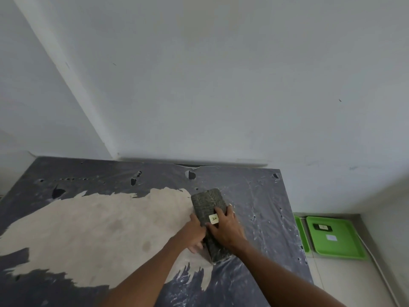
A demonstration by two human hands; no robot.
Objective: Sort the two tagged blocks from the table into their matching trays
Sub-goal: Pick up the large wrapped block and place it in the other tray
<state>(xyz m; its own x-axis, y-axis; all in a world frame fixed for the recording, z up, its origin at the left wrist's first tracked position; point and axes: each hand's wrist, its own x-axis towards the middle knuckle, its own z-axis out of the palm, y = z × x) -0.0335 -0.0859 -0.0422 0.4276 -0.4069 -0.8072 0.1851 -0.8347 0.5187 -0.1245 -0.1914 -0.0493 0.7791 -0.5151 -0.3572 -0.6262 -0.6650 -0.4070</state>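
A dark, patterned oblong block (208, 201) lies on the table (88, 218), with a pale tag marked "A" (213, 218) on its top. My right hand (225, 229) lies over the block's near half, fingers curled over its top beside the tag. My left hand (192, 233) presses against the block's left side. Both hands grip the same block. On the floor to the right sits a green tray (352, 247) holding a small dark object and a white label. A second green tray (301, 233) shows only as a strip at the table's edge. No other block is in view.
The table is covered in torn dark plastic film with a bare beige patch in the middle. Its right edge (294, 218) drops to a tiled floor. White walls stand close behind and to the right.
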